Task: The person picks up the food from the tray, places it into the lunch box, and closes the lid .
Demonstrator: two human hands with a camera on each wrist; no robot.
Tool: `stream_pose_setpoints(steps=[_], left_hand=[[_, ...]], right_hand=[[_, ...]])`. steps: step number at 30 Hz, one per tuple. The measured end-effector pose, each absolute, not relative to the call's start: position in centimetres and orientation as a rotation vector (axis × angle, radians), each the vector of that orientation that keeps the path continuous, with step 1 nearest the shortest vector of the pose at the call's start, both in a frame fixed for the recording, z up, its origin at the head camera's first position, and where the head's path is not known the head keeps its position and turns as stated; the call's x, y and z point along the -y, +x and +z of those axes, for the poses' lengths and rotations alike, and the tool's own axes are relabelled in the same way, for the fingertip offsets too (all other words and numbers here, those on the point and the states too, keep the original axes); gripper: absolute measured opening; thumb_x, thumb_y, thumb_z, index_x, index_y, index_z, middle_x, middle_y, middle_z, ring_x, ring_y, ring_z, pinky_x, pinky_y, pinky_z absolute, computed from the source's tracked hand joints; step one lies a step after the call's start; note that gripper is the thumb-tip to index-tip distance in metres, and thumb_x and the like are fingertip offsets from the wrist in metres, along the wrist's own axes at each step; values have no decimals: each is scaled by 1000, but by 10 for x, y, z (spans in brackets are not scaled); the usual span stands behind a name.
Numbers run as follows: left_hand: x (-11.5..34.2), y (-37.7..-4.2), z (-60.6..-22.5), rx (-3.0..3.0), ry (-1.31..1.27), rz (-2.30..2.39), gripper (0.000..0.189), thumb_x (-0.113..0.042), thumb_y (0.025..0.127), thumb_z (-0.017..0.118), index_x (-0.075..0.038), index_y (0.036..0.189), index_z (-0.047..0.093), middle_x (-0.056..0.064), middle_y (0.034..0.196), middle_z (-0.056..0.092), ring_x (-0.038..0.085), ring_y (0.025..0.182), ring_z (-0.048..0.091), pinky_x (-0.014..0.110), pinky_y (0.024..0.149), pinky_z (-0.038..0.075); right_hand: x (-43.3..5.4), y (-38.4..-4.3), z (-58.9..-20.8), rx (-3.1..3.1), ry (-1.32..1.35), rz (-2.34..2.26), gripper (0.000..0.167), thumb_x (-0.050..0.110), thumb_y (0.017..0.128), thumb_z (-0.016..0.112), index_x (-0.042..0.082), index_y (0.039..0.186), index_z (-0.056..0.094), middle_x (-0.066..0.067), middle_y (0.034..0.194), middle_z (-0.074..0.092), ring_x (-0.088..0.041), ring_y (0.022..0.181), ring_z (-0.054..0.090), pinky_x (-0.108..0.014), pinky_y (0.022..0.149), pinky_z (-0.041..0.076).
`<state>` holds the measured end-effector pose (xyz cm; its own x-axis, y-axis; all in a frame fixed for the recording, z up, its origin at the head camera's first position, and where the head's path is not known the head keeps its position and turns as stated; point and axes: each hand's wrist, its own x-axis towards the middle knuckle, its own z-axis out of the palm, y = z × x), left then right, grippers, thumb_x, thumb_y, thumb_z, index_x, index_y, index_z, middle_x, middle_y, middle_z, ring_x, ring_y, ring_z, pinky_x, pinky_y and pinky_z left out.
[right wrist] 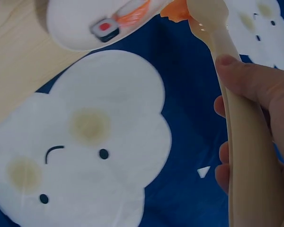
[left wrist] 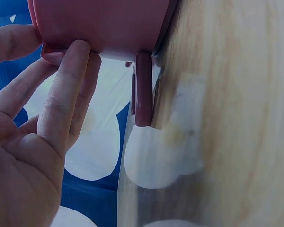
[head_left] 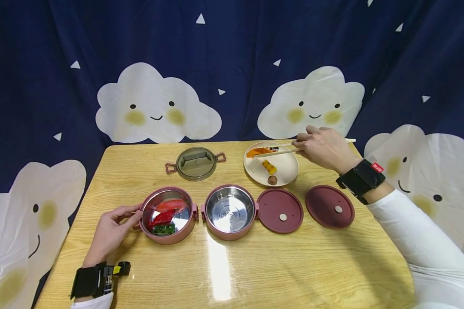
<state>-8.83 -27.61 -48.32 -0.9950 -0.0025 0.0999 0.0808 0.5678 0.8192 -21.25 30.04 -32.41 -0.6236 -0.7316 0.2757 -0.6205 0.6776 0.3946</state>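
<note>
My left hand holds the side handle of a pink pot, its fingertips at the small handle in the left wrist view. Inside this pot lie red pieces and a green piece of toy food. In my right hand is a pair of cream tongs, gripped along its arms. At the tongs' tips, an orange toy food piece shows over the plate. On the cream plate are a sushi roll, a yellow piece and a round brown piece.
A second pink pot with a bare steel inside stands beside the first. Two maroon lids lie to its right. Behind the pots rests a glass lid with a dark handle. A dark blue curtain hangs behind the table.
</note>
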Motion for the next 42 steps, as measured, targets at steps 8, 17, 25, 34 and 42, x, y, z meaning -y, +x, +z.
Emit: stream_pose_setpoints(steps=[8, 17, 25, 34, 42], left_hand=[[276, -89, -484, 2673, -92, -1461, 30, -23, 101, 73, -5, 124, 78, -26, 103, 74, -13, 93, 65, 5, 87, 46], [276, -89, -485, 2676, -96, -1459, 30, -24, 101, 73, -6, 124, 78, -25, 102, 75, -12, 94, 65, 5, 89, 45], [277, -89, -488, 2685, -86, -1449, 30, -25, 101, 74, -7, 124, 78, -27, 103, 74, -13, 94, 65, 5, 89, 45], [277, -89, -486, 2701, -78, -1440, 30, -27, 101, 73, -9, 125, 78, -19, 107, 77, -13, 95, 65, 6, 89, 46], [276, -90, -487, 2659, -128, -1477, 29, -20, 101, 73, -4, 124, 77, -22, 105, 77, -12, 92, 67, 4, 88, 49]], right_hand=[[-281, -198, -311, 2411, 1098, -335, 16, 22, 88, 84, 14, 100, 77, -1, 93, 74, -25, 76, 52, -40, 59, 51], [-261, -185, -304, 2335, 1151, -363, 20, 23, 91, 82, 14, 108, 79, 0, 97, 76, -25, 80, 57, -38, 63, 54], [-234, -177, -302, 2239, 1222, -353, 21, 25, 91, 82, 17, 110, 79, 4, 97, 76, -22, 80, 56, -33, 63, 53], [-201, -168, -300, 2190, 1345, -421, 47, 12, 71, 82, 20, 117, 79, 6, 101, 73, -21, 82, 56, -31, 68, 52], [-173, -169, -308, 2092, 1401, -460, 22, 13, 101, 64, 23, 115, 78, 7, 97, 70, -20, 81, 55, -30, 74, 53]])
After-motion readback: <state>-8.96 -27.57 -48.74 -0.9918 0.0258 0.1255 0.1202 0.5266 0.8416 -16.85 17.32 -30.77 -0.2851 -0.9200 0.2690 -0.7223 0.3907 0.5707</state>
